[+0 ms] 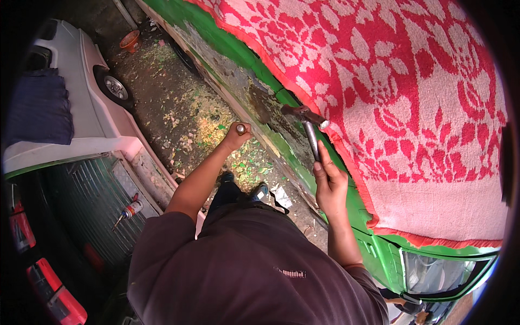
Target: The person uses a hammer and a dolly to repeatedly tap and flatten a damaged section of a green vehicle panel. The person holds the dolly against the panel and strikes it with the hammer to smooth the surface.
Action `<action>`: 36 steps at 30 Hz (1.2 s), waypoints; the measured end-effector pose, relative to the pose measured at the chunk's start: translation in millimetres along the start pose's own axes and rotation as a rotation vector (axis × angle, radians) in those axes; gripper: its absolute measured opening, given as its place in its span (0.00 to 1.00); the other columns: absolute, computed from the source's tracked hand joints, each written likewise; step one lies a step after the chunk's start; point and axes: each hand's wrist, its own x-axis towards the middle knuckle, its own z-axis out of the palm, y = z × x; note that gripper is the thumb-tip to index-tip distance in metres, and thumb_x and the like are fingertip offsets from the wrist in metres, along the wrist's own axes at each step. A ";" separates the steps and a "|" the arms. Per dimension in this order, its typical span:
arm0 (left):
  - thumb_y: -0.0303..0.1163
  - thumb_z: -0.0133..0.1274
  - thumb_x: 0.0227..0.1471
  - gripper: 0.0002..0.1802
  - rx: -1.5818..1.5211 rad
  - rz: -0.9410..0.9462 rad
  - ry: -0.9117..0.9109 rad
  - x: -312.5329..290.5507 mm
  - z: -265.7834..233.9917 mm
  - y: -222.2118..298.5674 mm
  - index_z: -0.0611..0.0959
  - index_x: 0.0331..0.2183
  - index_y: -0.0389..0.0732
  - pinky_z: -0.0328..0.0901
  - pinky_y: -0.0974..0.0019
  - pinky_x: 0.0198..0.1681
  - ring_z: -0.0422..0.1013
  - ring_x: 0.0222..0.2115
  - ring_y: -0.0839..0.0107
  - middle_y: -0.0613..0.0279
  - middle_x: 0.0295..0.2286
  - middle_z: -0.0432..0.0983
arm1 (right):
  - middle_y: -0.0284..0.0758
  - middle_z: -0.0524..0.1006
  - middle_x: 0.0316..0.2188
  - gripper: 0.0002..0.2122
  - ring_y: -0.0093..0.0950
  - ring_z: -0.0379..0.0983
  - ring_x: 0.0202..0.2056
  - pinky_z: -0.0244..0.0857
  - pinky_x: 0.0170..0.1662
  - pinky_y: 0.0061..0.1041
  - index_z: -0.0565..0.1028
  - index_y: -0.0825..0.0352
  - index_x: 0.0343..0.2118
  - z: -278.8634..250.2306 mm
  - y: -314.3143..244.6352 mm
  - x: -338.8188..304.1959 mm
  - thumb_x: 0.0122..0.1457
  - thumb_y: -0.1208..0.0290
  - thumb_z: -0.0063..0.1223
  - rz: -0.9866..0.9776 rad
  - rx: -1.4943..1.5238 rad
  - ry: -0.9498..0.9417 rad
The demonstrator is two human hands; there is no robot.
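Note:
My right hand is wrapped round the metal handle of a hammer. The hammer is raised, its dark, rusty head close to the edge of a red and pink flowered blanket. My left hand is closed round a metal rod; only its round end shows, and the rest is hidden. That hand is beside the lower side of a green car. Along this side the paint is stripped in patches, with bare grey and brown surface showing.
Paint flakes litter the floor around my feet. A pale vehicle with a dark cloth stands to the left. A spray can lies on its ribbed bed. An orange bowl sits at the far left.

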 end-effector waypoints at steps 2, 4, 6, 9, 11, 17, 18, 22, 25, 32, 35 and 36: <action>0.22 0.52 0.41 0.14 -0.031 0.072 0.046 15.7 -16.8 19.0 0.63 0.16 0.37 0.56 0.66 0.24 0.54 0.19 0.79 0.69 0.15 0.57 | 0.34 0.70 0.24 0.22 0.19 0.62 0.26 0.61 0.35 0.16 0.69 0.60 0.61 7.4 2.2 17.5 0.63 0.78 0.52 0.086 0.008 -0.062; 0.22 0.51 0.41 0.15 -0.065 0.110 0.071 22.2 -32.2 32.8 0.61 0.16 0.37 0.56 0.66 0.24 0.54 0.19 0.79 0.68 0.15 0.57 | 0.33 0.71 0.25 0.21 0.17 0.61 0.27 0.60 0.36 0.15 0.69 0.61 0.61 17.3 1.0 31.4 0.64 0.78 0.51 0.120 0.028 -0.086; 0.21 0.51 0.42 0.15 -0.085 0.167 0.117 28.2 -44.1 39.0 0.61 0.16 0.37 0.56 0.66 0.24 0.55 0.19 0.78 0.68 0.15 0.58 | 0.32 0.72 0.26 0.21 0.17 0.61 0.29 0.60 0.37 0.15 0.69 0.61 0.61 31.5 2.5 46.4 0.64 0.77 0.51 0.107 0.085 -0.076; 0.22 0.51 0.42 0.15 -0.097 0.238 0.161 35.6 -72.0 48.0 0.61 0.16 0.37 0.57 0.66 0.24 0.56 0.19 0.78 0.67 0.15 0.59 | 0.29 0.72 0.28 0.21 0.16 0.61 0.30 0.60 0.38 0.15 0.69 0.61 0.61 52.0 -2.4 63.8 0.64 0.77 0.52 0.096 0.118 -0.102; 0.22 0.52 0.42 0.15 -0.070 0.266 0.210 39.9 -95.0 49.9 0.61 0.16 0.37 0.58 0.66 0.24 0.56 0.19 0.78 0.67 0.15 0.59 | 0.28 0.74 0.32 0.21 0.15 0.63 0.33 0.60 0.42 0.15 0.70 0.61 0.60 66.9 -13.3 77.4 0.64 0.76 0.52 0.075 0.089 -0.126; 0.20 0.51 0.43 0.15 -0.011 0.235 0.296 46.2 -183.9 72.1 0.61 0.16 0.38 0.57 0.66 0.24 0.56 0.19 0.77 0.66 0.15 0.59 | 0.30 0.77 0.39 0.21 0.16 0.68 0.41 0.61 0.48 0.18 0.68 0.64 0.61 131.6 -27.6 117.9 0.65 0.76 0.50 0.097 0.170 -0.139; 0.20 0.50 0.43 0.15 0.026 0.211 0.311 45.8 -199.2 70.4 0.60 0.16 0.38 0.57 0.66 0.24 0.56 0.19 0.77 0.66 0.16 0.59 | 0.27 0.74 0.33 0.21 0.15 0.66 0.35 0.61 0.43 0.17 0.68 0.64 0.62 143.6 -29.2 125.2 0.65 0.76 0.50 0.081 0.181 -0.133; 0.19 0.51 0.45 0.16 0.027 0.221 0.412 46.1 -260.6 71.2 0.62 0.16 0.39 0.57 0.67 0.25 0.56 0.20 0.77 0.68 0.16 0.59 | 0.21 0.68 0.24 0.22 0.11 0.59 0.24 0.57 0.28 0.14 0.68 0.63 0.62 190.8 -40.2 159.3 0.65 0.75 0.51 0.100 0.243 -0.124; 0.20 0.56 0.47 0.16 0.016 0.181 0.514 49.4 -310.8 92.2 0.66 0.19 0.42 0.56 0.68 0.25 0.57 0.21 0.80 0.71 0.18 0.61 | 0.21 0.67 0.22 0.22 0.12 0.59 0.23 0.57 0.28 0.14 0.69 0.63 0.61 219.7 -47.3 186.3 0.64 0.75 0.52 0.153 0.379 -0.159; 0.22 0.58 0.50 0.12 -0.093 0.339 0.802 74.8 -393.6 133.5 0.70 0.25 0.43 0.57 0.71 0.31 0.59 0.25 0.82 0.74 0.24 0.63 | 0.25 0.73 0.18 0.22 0.11 0.61 0.18 0.54 0.21 0.14 0.70 0.69 0.59 280.6 -85.7 267.8 0.61 0.74 0.57 0.166 0.452 -0.209; 0.23 0.57 0.51 0.12 -0.140 0.322 0.819 87.6 -429.4 120.4 0.69 0.25 0.43 0.57 0.71 0.32 0.60 0.26 0.81 0.73 0.24 0.64 | 0.26 0.73 0.18 0.19 0.12 0.61 0.17 0.55 0.20 0.15 0.73 0.71 0.55 314.2 -97.6 308.3 0.61 0.74 0.58 0.162 0.485 -0.257; 0.23 0.57 0.51 0.11 -0.167 0.322 0.834 92.4 -435.2 120.7 0.70 0.25 0.43 0.57 0.70 0.32 0.60 0.26 0.81 0.73 0.24 0.64 | 0.27 0.73 0.18 0.18 0.12 0.61 0.17 0.55 0.20 0.15 0.74 0.71 0.54 325.7 -98.3 323.1 0.61 0.74 0.58 0.148 0.501 -0.273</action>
